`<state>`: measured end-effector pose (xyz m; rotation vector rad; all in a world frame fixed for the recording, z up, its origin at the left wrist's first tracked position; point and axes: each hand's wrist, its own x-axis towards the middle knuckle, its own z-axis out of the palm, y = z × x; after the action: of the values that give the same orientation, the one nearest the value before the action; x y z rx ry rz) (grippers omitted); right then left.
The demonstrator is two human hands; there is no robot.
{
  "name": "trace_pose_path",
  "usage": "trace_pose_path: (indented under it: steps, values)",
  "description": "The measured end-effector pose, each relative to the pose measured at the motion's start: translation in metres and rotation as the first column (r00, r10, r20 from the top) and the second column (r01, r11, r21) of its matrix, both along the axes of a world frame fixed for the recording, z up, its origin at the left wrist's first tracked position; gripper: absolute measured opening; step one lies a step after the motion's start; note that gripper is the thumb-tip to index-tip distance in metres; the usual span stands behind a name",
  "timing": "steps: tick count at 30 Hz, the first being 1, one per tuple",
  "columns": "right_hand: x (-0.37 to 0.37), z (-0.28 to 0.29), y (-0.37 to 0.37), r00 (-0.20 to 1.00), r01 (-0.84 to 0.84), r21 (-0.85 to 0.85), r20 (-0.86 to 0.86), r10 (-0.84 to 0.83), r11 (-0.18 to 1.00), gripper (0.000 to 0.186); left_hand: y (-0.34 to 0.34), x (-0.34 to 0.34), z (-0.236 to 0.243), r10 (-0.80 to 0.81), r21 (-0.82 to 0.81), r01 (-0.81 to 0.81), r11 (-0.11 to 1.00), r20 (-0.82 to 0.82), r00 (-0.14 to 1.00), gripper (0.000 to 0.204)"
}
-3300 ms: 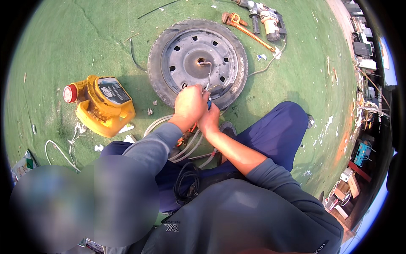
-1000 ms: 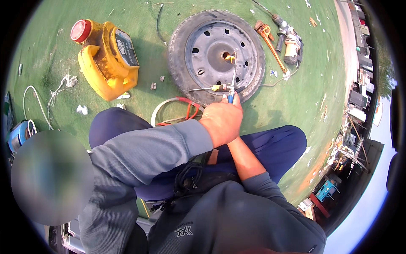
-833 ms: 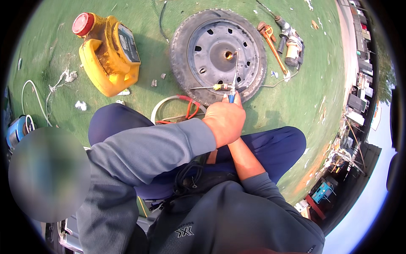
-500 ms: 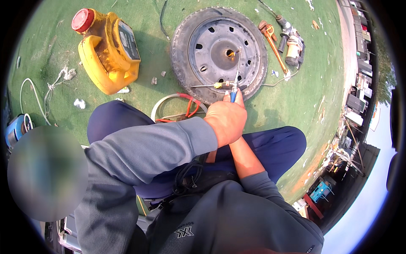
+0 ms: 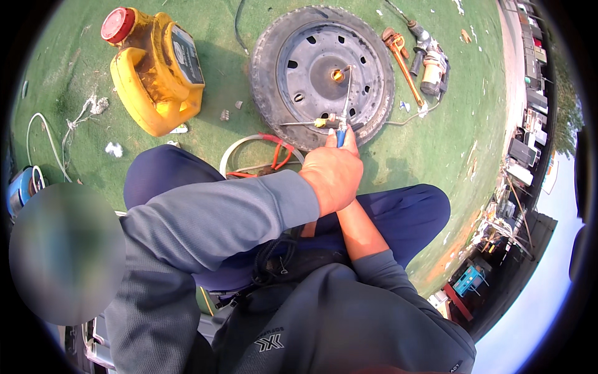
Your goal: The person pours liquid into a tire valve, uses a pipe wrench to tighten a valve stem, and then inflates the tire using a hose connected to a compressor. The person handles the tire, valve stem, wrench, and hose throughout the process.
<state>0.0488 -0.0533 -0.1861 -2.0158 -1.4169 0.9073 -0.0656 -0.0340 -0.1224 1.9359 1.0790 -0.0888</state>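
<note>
I sit on green turf in front of a car wheel [image 5: 274,93] that lies flat. My left hand [image 5: 333,177] is closed around the blue handle of a thin metal torch [image 5: 341,106]. The torch's long nozzle reaches over the steel rim [image 5: 311,68] to the orange-glowing hub [image 5: 337,75]. My right hand is tucked under the left on the same handle, so only its wrist [image 5: 346,218] shows. Red and white hoses [image 5: 261,153] loop on the ground just behind the hands.
A yellow jerry can [image 5: 156,75] with a red cap lies left of the wheel. An orange pipe wrench [image 5: 402,62] and a power tool [image 5: 430,59] lie to the wheel's right. A blue can [image 5: 22,190] and white cord [image 5: 56,143] are far left. My knees frame the hoses.
Since the earliest frame my view has swung, and my left hand now covers the right. Over the last second the hands and the torch tip at the hub barely move.
</note>
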Motion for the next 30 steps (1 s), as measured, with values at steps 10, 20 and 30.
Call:
trace_pose_path:
  steps: [10, 20, 30]
  values:
    - [-0.003, -0.001, 0.000, 1.000, -0.002, 0.003, 0.001, 0.002, 1.000, 0.025, 0.003, 0.001, 0.001, -0.038, -0.042, 0.038, 0.998, -0.002, 0.999, 0.089]
    - [-0.014, -0.009, -0.002, 1.000, -0.005, 0.055, -0.027, 0.007, 0.998, 0.025, 0.000, 0.004, -0.001, -0.048, -0.011, 0.048, 0.999, -0.037, 0.998, 0.089]
    - [-0.014, -0.006, -0.005, 0.999, -0.006, 0.047, -0.032, 0.007, 0.999, 0.026, 0.001, 0.004, 0.001, -0.019, 0.012, 0.020, 1.000, -0.037, 0.999, 0.088]
